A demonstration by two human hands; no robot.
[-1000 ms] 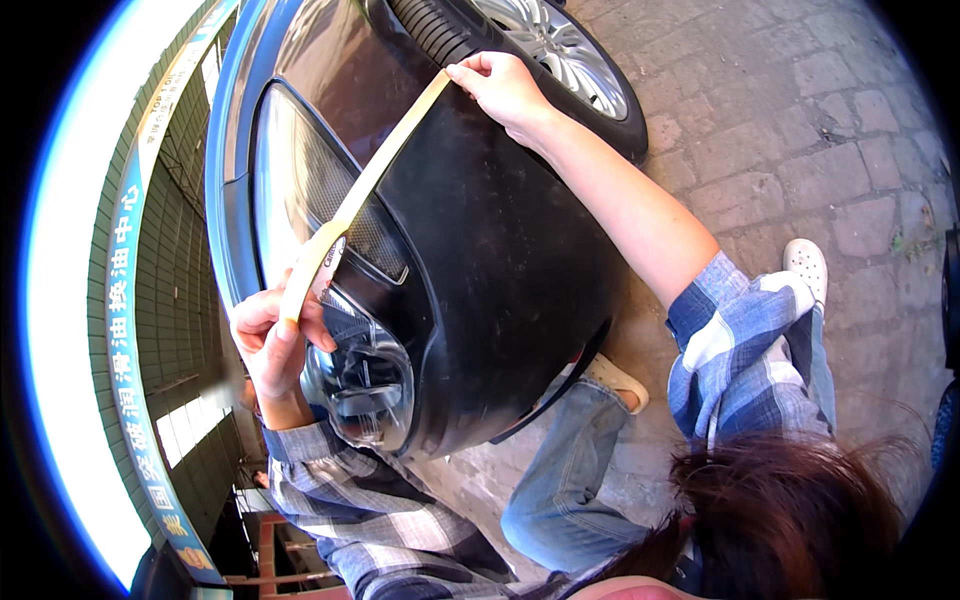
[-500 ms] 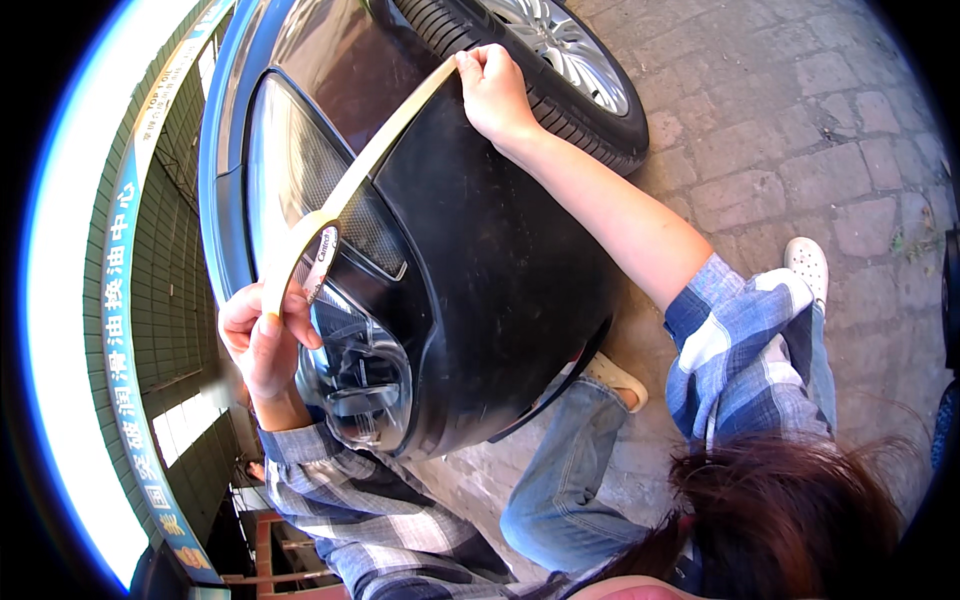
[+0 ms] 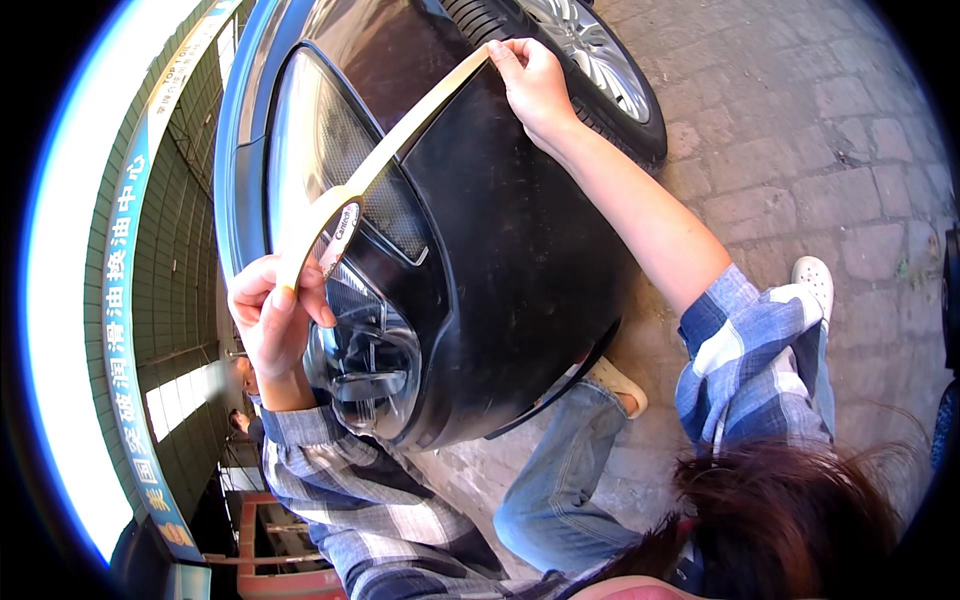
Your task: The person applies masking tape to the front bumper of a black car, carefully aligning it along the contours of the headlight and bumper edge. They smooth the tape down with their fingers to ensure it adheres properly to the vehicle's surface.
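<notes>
A roll of pale yellow masking tape [image 3: 318,225] is in my left hand [image 3: 275,320], its thumb and fingers gripping the lower part of the ring. From the roll a pulled-out strip [image 3: 420,113] runs taut up and to the right, over the headlight [image 3: 375,200] and along the seam at the top of the black bumper [image 3: 510,220]. At its far end my right hand [image 3: 537,88] pinches the tape between thumb and fingers, close to the wheel arch. Whether the strip sticks to the car along its length, I cannot tell.
A tyre with a silver wheel [image 3: 600,60] stands just beyond my right hand. Brick paving [image 3: 780,150] lies to the right. My bent knee [image 3: 560,470] is close below the bumper. At the left are a curved sign band [image 3: 125,290] and people near a building.
The whole view has shifted slightly, so the car and both hands appear farther right and higher. Both hands keep their grip, with the strip still stretched between them.
</notes>
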